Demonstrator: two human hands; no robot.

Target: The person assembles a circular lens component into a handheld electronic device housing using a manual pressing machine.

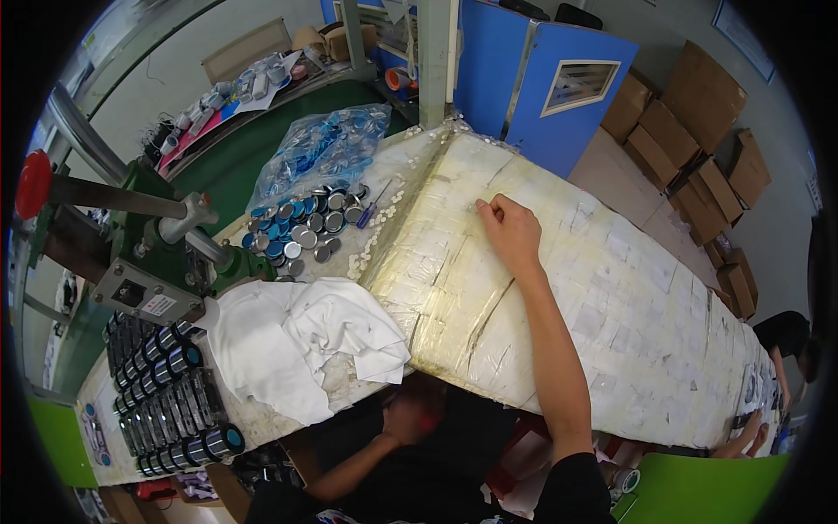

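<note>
My right hand (pixel 511 232) is over the taped, yellowish-white covering (pixel 611 323) of the work table, its arm stretched forward. The fingers are curled in; whatever they may hold is hidden. My left hand (pixel 414 416) is low in front of my body, beneath the table's near edge, in shadow and smeared by motion, so its fingers cannot be read. Between the hands and a green lever press (pixel 231 262), a crumpled white cloth (pixel 301 336) is spread. Round metal caps (pixel 310 229), silver and blue, are heaped past it, with a small purple-blue tube-shaped item (pixel 366 216) alongside.
A red-knobbed lever (pixel 35 185) juts out at left. Rows of black cylinders (pixel 170 410) fill the near left corner. Behind the caps lies a clear bag of blue pieces (pixel 323 144). A blue partition (pixel 497 74) and cardboard boxes (pixel 690 131) stand beyond. Another person's hands (pixel 751 437) are at far right.
</note>
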